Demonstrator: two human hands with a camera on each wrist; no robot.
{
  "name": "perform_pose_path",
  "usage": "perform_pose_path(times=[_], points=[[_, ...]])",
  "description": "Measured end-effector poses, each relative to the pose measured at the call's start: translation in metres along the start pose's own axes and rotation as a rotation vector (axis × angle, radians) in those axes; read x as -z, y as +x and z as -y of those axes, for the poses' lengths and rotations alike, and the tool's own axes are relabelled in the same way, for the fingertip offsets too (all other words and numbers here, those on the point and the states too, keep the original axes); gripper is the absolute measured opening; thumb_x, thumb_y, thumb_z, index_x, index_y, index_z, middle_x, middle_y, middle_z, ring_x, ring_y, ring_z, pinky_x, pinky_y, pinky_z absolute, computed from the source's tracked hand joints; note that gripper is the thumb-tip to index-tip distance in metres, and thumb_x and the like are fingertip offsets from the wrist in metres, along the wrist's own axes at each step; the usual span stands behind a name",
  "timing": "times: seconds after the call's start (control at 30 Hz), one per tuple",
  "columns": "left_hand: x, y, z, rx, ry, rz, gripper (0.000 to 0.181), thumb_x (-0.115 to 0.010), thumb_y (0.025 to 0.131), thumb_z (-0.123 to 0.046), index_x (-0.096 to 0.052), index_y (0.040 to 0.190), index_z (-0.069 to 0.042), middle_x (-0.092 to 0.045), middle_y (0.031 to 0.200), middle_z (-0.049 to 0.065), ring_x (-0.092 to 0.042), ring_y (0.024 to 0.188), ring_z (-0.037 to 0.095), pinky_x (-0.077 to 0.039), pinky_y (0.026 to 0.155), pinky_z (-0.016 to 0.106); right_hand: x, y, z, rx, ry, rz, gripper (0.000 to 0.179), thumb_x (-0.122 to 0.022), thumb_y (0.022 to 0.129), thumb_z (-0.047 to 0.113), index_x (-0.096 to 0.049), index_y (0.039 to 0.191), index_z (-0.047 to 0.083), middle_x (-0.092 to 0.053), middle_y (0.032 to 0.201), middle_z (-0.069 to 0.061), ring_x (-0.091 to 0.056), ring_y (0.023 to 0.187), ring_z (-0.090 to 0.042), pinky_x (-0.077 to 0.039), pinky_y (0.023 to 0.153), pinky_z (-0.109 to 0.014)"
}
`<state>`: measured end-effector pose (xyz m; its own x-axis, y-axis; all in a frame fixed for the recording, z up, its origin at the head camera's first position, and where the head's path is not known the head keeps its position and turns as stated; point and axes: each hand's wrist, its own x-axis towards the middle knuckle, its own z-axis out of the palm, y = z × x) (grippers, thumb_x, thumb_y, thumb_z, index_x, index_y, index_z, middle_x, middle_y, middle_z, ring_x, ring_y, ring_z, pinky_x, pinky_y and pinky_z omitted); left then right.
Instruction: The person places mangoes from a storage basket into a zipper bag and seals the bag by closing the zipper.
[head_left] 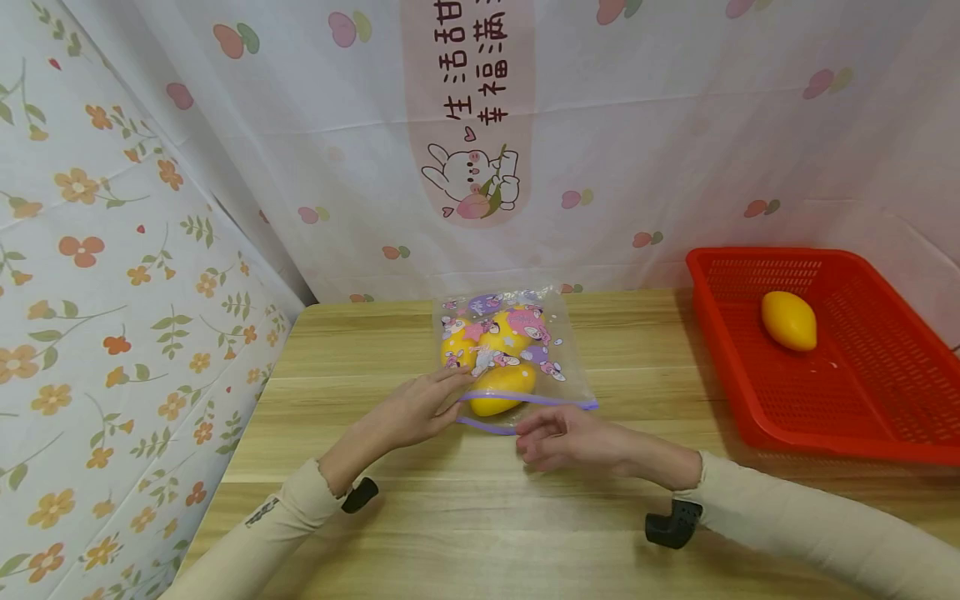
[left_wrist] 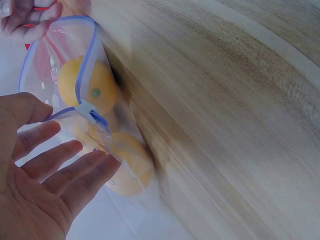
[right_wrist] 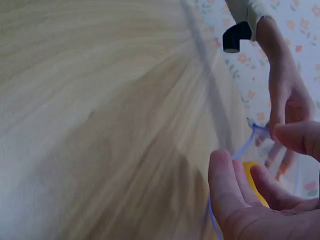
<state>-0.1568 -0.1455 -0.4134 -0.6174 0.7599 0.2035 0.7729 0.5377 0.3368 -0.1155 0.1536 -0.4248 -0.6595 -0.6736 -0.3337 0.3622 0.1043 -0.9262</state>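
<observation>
A clear zip bag [head_left: 558, 375] with a purple zip rim and pink and purple cartoon prints lies on the table, holding yellow mango-like fruits [head_left: 504, 383]. Its mouth gapes toward the person, and a white slider [left_wrist: 88, 111] sits on the rim. My left hand [head_left: 416, 408] is at the left end of the mouth, pinching the rim between thumb and index finger while the other fingers extend along the bag. Close to the right part of the mouth is my right hand [head_left: 566, 437], its fingers loosely bent and thumb apart, with nothing held.
A red plastic basket [head_left: 727, 375] stands at the right of the wooden table [head_left: 487, 517], with one yellow fruit [head_left: 789, 320] inside. Behind hangs a printed curtain [head_left: 330, 167], and a flowered cloth [head_left: 112, 292] borders the left side.
</observation>
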Motion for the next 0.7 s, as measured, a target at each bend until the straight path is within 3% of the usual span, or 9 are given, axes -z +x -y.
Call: perform_pose_path(times=[0.1, 0.33, 0.43, 0.7], points=[[0.000, 0.000, -0.001, -0.001, -0.004, -0.003, 0.043, -0.068, 0.095, -0.003, -0.059, 0.136, 0.003, -0.056, 0.141, 0.022, -0.062, 0.118, 0.036, -0.054, 0.093, 0.045, 0.005, -0.004, 0.004, 0.013, -0.096, 0.009, 0.044, -0.065, 0.097, 0.002, -0.049, 0.133, -0.017, -0.058, 0.125, -0.031, -0.062, 0.112, -0.041, -0.053, 0.094, -0.050], [0.001, 0.000, -0.002, -0.002, -0.007, 0.003, 0.043, -0.068, 0.095, -0.002, -0.058, 0.137, 0.003, -0.055, 0.141, 0.023, -0.069, 0.084, 0.024, -0.056, 0.083, 0.038, 0.018, -0.012, 0.016, 0.112, -0.315, 0.016, 0.034, -0.068, 0.094, 0.000, -0.058, 0.123, -0.014, -0.064, 0.118, -0.028, -0.064, 0.108, -0.041, -0.057, 0.088, -0.035], [0.001, 0.000, -0.001, 0.000, -0.008, 0.005, 0.043, -0.068, 0.094, -0.002, -0.059, 0.137, 0.002, -0.056, 0.141, 0.021, -0.070, 0.090, 0.025, -0.056, 0.088, 0.040, 0.024, -0.016, 0.023, 0.157, -0.351, 0.021, 0.031, -0.069, 0.093, -0.002, -0.060, 0.120, -0.013, -0.065, 0.117, -0.028, -0.062, 0.108, -0.047, -0.057, 0.087, -0.033], [0.000, 0.000, -0.001, 0.011, 0.001, 0.015, 0.043, -0.068, 0.094, -0.002, -0.060, 0.136, 0.001, -0.056, 0.141, 0.021, -0.063, 0.069, 0.016, -0.056, 0.085, 0.038, 0.044, -0.032, 0.042, 0.201, -0.410, 0.015, 0.035, -0.075, 0.091, 0.001, -0.061, 0.122, -0.008, -0.062, 0.118, -0.028, -0.061, 0.107, -0.053, -0.058, 0.086, -0.036]])
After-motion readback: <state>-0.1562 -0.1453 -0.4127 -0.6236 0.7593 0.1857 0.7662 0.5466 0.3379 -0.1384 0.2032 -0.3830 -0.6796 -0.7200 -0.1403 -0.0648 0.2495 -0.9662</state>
